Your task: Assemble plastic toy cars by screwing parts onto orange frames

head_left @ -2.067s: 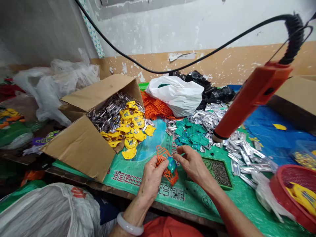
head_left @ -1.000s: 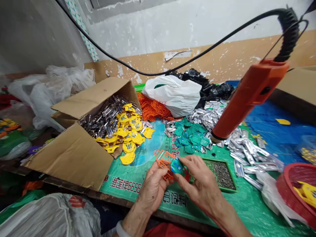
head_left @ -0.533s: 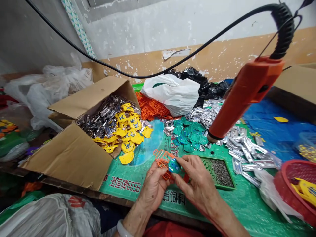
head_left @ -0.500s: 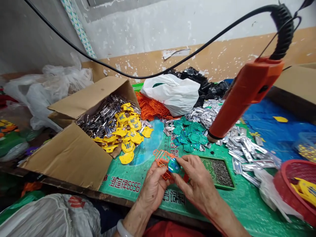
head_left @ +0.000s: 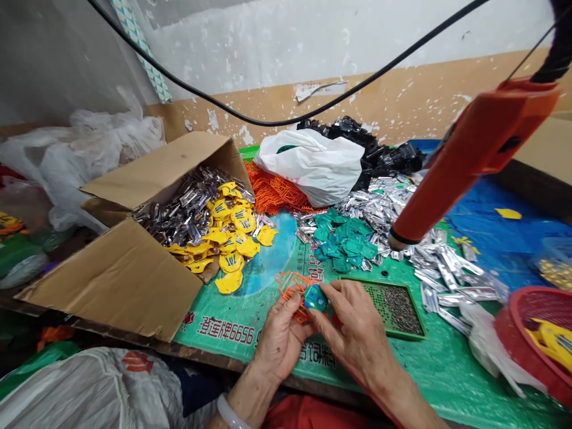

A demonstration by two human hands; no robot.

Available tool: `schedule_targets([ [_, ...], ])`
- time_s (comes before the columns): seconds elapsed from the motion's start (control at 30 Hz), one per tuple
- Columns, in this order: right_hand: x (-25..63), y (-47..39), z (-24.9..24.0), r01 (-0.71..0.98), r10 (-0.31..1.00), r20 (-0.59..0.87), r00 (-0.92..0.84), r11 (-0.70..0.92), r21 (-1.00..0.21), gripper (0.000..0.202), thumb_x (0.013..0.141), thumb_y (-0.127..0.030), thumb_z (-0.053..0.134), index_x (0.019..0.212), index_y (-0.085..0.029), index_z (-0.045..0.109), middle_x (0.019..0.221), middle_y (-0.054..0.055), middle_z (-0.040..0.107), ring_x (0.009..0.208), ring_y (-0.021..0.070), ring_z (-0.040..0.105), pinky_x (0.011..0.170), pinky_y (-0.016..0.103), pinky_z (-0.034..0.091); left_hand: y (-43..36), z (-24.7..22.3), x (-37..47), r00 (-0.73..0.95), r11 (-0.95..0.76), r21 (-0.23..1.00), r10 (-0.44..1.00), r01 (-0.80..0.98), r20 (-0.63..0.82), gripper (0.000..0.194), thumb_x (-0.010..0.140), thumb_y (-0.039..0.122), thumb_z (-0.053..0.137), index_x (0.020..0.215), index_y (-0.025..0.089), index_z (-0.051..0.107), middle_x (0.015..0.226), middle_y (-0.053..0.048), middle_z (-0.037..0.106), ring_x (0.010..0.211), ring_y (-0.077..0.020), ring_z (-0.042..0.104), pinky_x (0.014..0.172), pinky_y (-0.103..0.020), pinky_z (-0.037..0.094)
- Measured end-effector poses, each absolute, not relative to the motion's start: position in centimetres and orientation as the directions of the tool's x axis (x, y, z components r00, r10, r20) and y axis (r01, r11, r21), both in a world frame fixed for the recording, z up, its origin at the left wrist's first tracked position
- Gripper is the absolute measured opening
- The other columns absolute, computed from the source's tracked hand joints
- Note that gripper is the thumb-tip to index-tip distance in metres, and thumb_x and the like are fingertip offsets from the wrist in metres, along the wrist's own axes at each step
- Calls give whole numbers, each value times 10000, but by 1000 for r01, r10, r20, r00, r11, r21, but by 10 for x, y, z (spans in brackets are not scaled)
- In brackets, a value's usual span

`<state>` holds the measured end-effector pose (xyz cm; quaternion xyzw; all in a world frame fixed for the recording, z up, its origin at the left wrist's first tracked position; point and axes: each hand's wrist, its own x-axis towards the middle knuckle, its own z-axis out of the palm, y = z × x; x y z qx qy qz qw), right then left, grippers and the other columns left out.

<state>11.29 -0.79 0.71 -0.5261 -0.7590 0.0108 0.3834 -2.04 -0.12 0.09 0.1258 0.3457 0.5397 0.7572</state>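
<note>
Low over the table's front, my left hand (head_left: 281, 333) pinches an orange plastic lattice piece (head_left: 290, 282) between thumb and fingers. My right hand (head_left: 353, 325) is closed on a small teal plastic part (head_left: 315, 297) with a blue patch, pressed against the lattice piece. Fingers cover the place where the two parts meet. Just beyond my hands lies a heap of teal parts (head_left: 342, 241). Right of my right hand sits a green tray (head_left: 422, 333) with many small dark metal screws (head_left: 397, 307). An orange electric screwdriver (head_left: 469, 161) hangs above, its tip down.
A cardboard box (head_left: 134, 280) on its side spills silvery pieces (head_left: 179, 208) and yellow parts (head_left: 232, 262). Behind are orange lattice pieces (head_left: 277, 190), a white bag (head_left: 313, 167) and black parts (head_left: 388, 158). Silver strips (head_left: 447, 277) and a red basket (head_left: 513, 333) are at right.
The view has shifted slightly; the hanging screwdriver stands farther right. Both hands stay together, and the teal part has turned a little against the orange lattice piece.
</note>
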Motion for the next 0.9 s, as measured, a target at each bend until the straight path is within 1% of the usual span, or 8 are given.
schedule_targets([
  [0.17,117,-9,7,808,804,583,-117,418,-415,295,853,-278,580,1095,-110,577,916,123,581,828,227,504,682,375,465,-2,7,-19,216,404,571,904,-715,-369,210,713,276,766,888,170,719,895,-35,718,747,-144,633,687,-300,545],
  [0.37,107,-12,7,805,827,552,-105,396,-441,276,857,-277,574,1101,-150,568,947,122,590,872,240,512,709,387,466,-2,2,-17,180,385,577,907,-721,-381,219,738,241,744,942,169,713,900,-25,713,755,-123,631,708,-249,532],
  [0.57,104,-12,5,797,850,519,-93,375,-472,249,842,-280,596,1075,-194,576,945,101,589,886,240,517,736,387,463,-4,0,-16,164,388,590,903,-708,-397,265,708,247,759,955,159,713,915,-39,719,748,-134,642,712,-266,536],
  [0.67,105,-13,5,794,856,507,-102,377,-477,250,836,-283,605,1065,-186,586,948,103,593,888,238,514,736,384,462,-4,-1,-16,161,388,585,902,-712,-402,239,697,230,758,920,152,721,887,-42,729,722,-135,648,686,-254,531],
  [0.77,104,-14,4,796,863,491,-115,376,-475,254,821,-273,624,1053,-174,595,947,102,601,868,235,510,725,379,463,-5,-2,-15,170,381,571,906,-727,-388,209,695,215,752,891,148,730,916,-57,741,771,-155,668,684,-243,531],
  [0.9,103,-14,5,789,879,467,-96,354,-503,223,819,-279,626,1016,-176,614,930,95,607,844,227,515,710,364,464,-6,-3,-16,173,352,579,924,-736,-341,210,742,223,714,937,146,730,965,-60,745,829,-174,679,756,-275,538],
])
